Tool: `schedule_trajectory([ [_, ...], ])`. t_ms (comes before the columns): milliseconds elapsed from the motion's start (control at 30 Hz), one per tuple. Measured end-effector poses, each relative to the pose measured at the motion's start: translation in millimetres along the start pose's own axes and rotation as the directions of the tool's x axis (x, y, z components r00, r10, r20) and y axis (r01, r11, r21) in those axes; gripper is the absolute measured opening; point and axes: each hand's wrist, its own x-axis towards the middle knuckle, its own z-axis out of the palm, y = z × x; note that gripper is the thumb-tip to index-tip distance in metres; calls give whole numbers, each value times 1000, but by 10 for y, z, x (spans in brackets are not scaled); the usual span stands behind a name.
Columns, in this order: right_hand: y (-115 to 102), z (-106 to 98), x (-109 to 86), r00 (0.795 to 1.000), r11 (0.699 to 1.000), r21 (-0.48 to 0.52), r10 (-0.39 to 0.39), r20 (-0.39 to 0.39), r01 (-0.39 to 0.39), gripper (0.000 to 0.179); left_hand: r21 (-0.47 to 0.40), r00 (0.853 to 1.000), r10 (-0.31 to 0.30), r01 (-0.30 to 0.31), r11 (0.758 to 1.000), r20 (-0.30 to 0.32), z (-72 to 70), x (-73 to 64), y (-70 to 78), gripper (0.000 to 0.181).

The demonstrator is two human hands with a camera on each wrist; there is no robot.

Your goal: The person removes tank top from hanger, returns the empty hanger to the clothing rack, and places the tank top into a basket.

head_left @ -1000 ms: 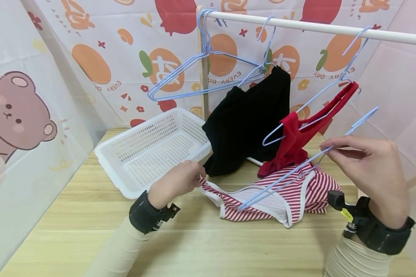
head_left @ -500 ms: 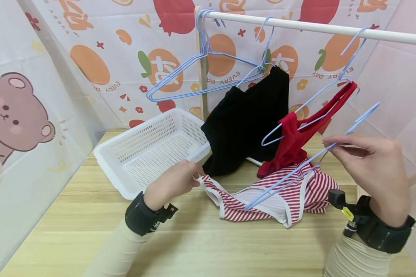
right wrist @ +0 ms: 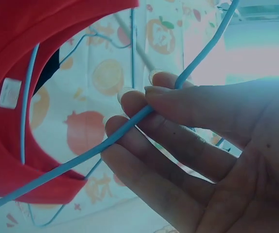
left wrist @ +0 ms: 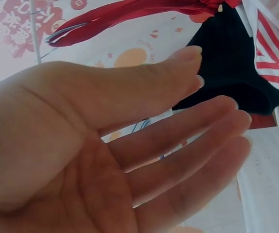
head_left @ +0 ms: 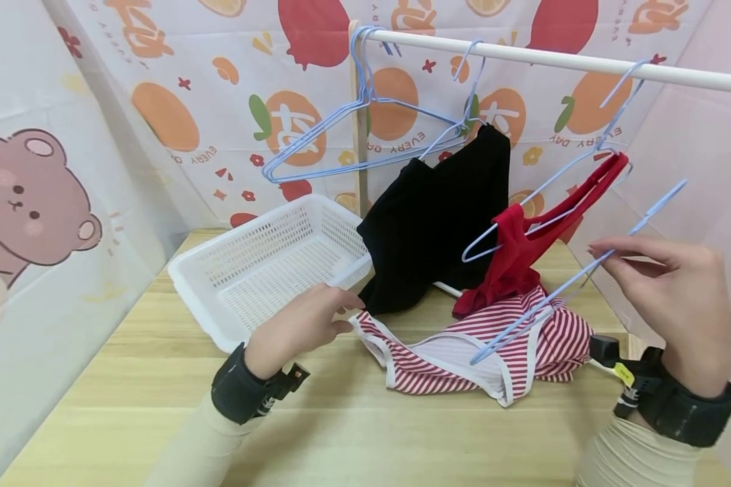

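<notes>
right hand [head_left: 676, 291], frame right: pinches blue wire hanger [right wrist: 81, 158], likely for tilt control | left hand [head_left: 298, 328]: empty, loose, by striped top [head_left: 451, 353]

Before you, the pale wood-grain tabletop [head_left: 353, 439] carries a white perforated basket [head_left: 256, 247] toward its back left and, nearer you and to the basket's right, a crumpled red-and-white striped garment [head_left: 490, 323] with white trim, a short stretch of white bar [head_left: 447, 289] showing behind it.

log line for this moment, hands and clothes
left hand: holds nothing | right hand: pinches blue hanger | striped garment: on table | red garment, black garment: hanging from rod
</notes>
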Motion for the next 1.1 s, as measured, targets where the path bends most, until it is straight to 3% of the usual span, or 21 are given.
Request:
schedule_trajectory([
  [333, 233, -91, 156, 993, 984, -139, 116, 32, -111, 17, 4, 996, -38, 39, 999, -77, -30, -300, -80, 42],
  [567, 300, -180, 254, 967, 955, -160, 254, 9, -249, 23, 59, 985, -84, 94, 994, -149, -91, -544, -213, 59],
  [800, 408, -258, 370, 961, 948, -170, 277, 22, -270, 24, 81, 978, -110, 126, 989, -177, -138, -777, -421, 57],
  [1000, 467, -310, 477, 951, 933, -209, 305, 38, -291, 22, 56, 978, -142, 152, 987, -151, -191, -965, -635, 52],
  [1100, 489, -324, 536, 960, 941, -223, 273, 56, -255, 19, 31, 977, -168, 174, 984, -133, -202, -1018, -695, 45],
])
